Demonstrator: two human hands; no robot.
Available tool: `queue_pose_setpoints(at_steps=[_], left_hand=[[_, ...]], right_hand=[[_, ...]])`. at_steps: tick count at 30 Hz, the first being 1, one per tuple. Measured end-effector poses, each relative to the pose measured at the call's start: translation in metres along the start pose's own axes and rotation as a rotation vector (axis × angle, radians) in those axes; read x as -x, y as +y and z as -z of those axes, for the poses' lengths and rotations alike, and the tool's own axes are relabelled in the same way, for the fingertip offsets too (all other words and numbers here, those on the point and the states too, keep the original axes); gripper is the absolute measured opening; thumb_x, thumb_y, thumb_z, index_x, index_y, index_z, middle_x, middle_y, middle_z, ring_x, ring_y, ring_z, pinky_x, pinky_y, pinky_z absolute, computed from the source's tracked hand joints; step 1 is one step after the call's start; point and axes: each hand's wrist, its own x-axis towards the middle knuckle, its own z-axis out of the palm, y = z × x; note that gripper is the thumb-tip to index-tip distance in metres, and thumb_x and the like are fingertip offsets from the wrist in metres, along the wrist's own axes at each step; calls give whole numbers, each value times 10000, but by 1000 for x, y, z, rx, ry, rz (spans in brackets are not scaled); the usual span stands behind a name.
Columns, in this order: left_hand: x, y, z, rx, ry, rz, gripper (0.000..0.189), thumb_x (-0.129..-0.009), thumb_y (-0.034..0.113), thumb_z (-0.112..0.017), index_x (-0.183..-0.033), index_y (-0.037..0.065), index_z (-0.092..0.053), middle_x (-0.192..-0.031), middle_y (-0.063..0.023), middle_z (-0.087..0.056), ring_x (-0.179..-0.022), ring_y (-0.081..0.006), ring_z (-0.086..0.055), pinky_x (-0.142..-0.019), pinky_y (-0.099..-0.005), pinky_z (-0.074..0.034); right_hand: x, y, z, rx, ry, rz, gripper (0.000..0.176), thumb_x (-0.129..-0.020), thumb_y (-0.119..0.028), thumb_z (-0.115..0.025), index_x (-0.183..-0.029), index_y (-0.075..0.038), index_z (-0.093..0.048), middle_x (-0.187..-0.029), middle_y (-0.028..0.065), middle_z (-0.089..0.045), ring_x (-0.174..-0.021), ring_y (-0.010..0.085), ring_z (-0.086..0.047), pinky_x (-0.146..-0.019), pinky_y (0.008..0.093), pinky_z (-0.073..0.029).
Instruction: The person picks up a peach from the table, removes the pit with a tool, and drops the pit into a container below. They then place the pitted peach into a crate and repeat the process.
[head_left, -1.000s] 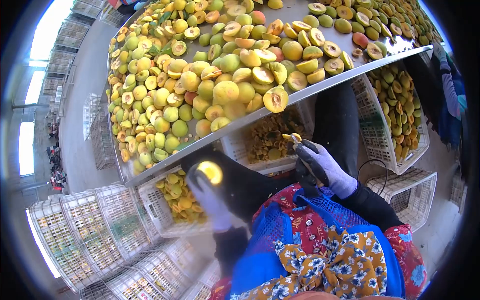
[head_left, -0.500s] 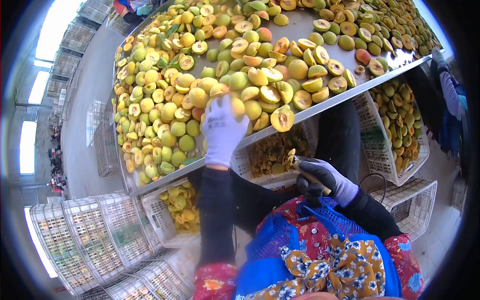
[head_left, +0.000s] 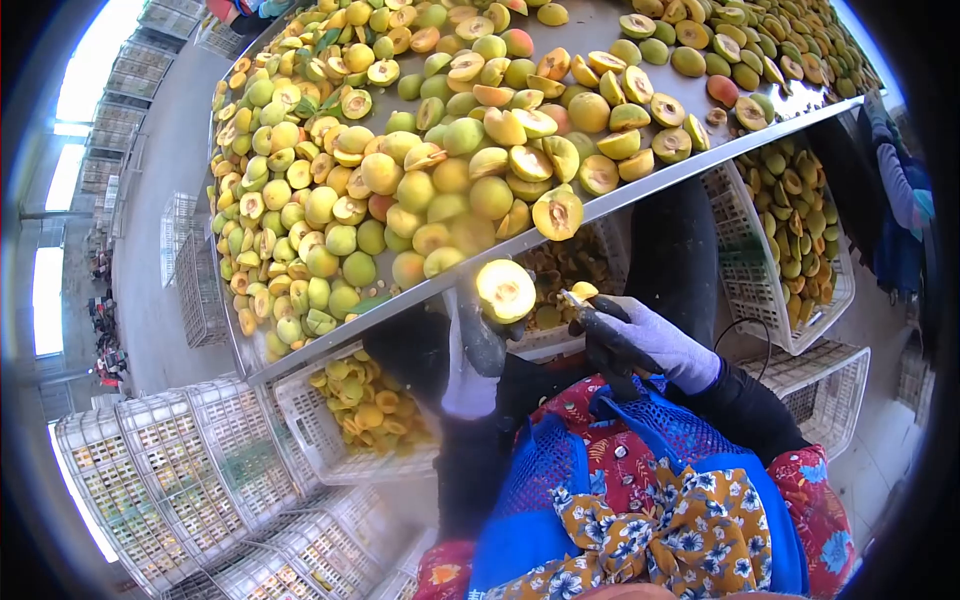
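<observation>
Metal counter (head_left: 588,42): beside it, left hand (head_left: 474,350) clasps a fruit half (head_left: 505,291), likely light, slick-fleshed, best held skin-side; right hand (head_left: 640,345) clasps a tool (head_left: 573,299).

Counter (head_left: 588,38) carried yellow-green fruit (head_left: 381,173), whole and halved; left side densely covered; cut half (head_left: 557,213) lay at near rim.

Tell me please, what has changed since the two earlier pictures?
The left hand, which half a second ago reached over the table among the fruit, has drawn back and now holds a cut fruit near the right hand. The right hand stays nearly in place, holding a small tool; the crates also stayed.
</observation>
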Motion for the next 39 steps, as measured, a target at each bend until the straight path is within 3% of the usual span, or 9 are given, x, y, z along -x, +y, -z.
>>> queue_pose_setpoints(at_steps=[7,12,16,20,21,31,36,38,39], left_hand=[[24,-15,-24,-324,23,10,497,-861,103,-732,-1304,87,-509,-1056,-43,-602,-875,-108,-598,-689,-220,-503],[30,-25,-30,-318,-47,40,479,-875,117,-709,-1304,64,-502,-1108,-67,-593,-975,-135,-601,-841,-245,-510],[35,-31,-21,-56,-57,94,418,-888,72,-632,-1291,68,-521,-1149,-96,-610,-1006,-172,-631,-848,-261,-539],[31,-48,-8,132,-73,59,456,-1027,434,-437,-1262,55,-531,-1102,-138,-643,-995,-240,-648,-886,-363,-552],[31,-51,-9,27,-74,20,618,-1034,562,-278,-1244,43,-538,-1076,-151,-655,-978,-261,-651,-895,-392,-546],[36,-61,-30,-425,229,-239,419,-1063,338,-399,-1103,-17,-619,-928,-92,-658,-867,-176,-628,-809,-307,-512],[33,-69,-36,-490,281,-372,424,-1064,323,-389,-1085,-35,-614,-939,-101,-663,-863,-187,-628,-809,-316,-504],[35,-69,-39,-510,241,-499,420,-1061,326,-396,-1089,-37,-605,-952,-112,-665,-871,-187,-633,-814,-320,-507],[37,-65,-41,-445,183,-479,428,-1056,343,-405,-1093,-37,-600,-954,-117,-665,-875,-188,-634,-817,-322,-508]], right_hand=[[6,6,-4,-347,-105,-2,386,-1001,-417,-532,-1048,-43,-616,-651,8,-575,-444,69,-518,-380,190,-402],[6,7,-12,-272,-230,-4,401,-1000,-424,-538,-1006,-37,-646,-646,-10,-567,-468,50,-516,-412,184,-401],[15,0,-20,-157,30,77,390,-1009,-427,-528,-988,-43,-593,-694,-22,-540,-550,30,-492,-476,201,-394],[3,30,-20,903,262,672,300,-988,-303,-547,-1002,-7,-500,-696,175,-598,-545,310,-598,-498,405,-473],[9,23,-29,928,272,527,293,-968,-260,-547,-1021,16,-466,-684,249,-589,-601,419,-604,-529,501,-474],[3,28,-40,1021,308,497,337,-975,-281,-537,-964,51,-479,-624,212,-590,-558,384,-621,-500,480,-479],[-9,43,-33,926,248,851,331,-987,-286,-527,-992,44,-504,-633,167,-583,-471,318,-563,-435,398,-458],[-10,40,-24,473,25,620,331,-1002,-308,-520,-1007,23,-514,-628,115,-566,-441,236,-527,-386,332,-422],[0,22,-21,34,-153,211,332,-1010,-322,-516,-1014,10,-519,-627,86,-553,-432,188,-504,-362,294,-396]])
